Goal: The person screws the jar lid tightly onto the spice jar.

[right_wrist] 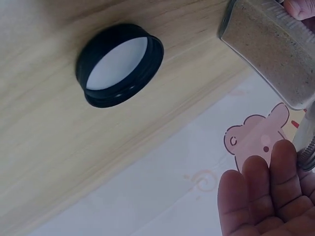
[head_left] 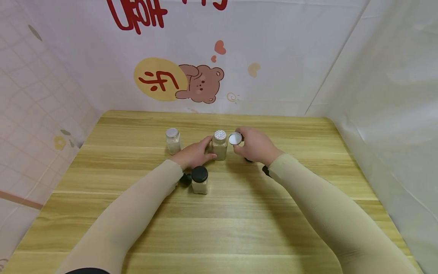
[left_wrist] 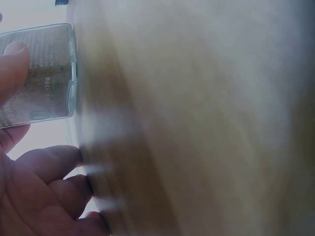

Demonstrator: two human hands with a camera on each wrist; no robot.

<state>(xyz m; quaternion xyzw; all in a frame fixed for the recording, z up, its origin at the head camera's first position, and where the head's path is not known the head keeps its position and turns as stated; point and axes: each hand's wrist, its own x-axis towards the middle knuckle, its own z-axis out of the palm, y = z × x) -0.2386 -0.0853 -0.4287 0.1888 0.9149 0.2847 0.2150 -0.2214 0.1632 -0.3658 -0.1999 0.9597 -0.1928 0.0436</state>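
A square glass jar [head_left: 219, 149] of tan powder stands on the table, its top covered by a patterned white seal. My left hand [head_left: 195, 154] grips it from the left; in the left wrist view the thumb [left_wrist: 15, 71] lies across the printed glass [left_wrist: 51, 73]. To the right of the jar, my right hand [head_left: 257, 145] pinches a silver screw lid [head_left: 235, 138] by its rim, white liner showing. Only the lid's threaded edge [right_wrist: 307, 156] shows in the right wrist view. A black lid [right_wrist: 118, 66] lies liner up on the table below this hand.
A jar with a whitish top [head_left: 172, 140] stands left of my left hand. Nearer me, beside the left wrist, is a black-lidded jar [head_left: 200, 180] of pale contents. Behind the wooden table [head_left: 219, 236] hangs a white printed curtain [head_left: 273, 57], with more sheeting at both sides.
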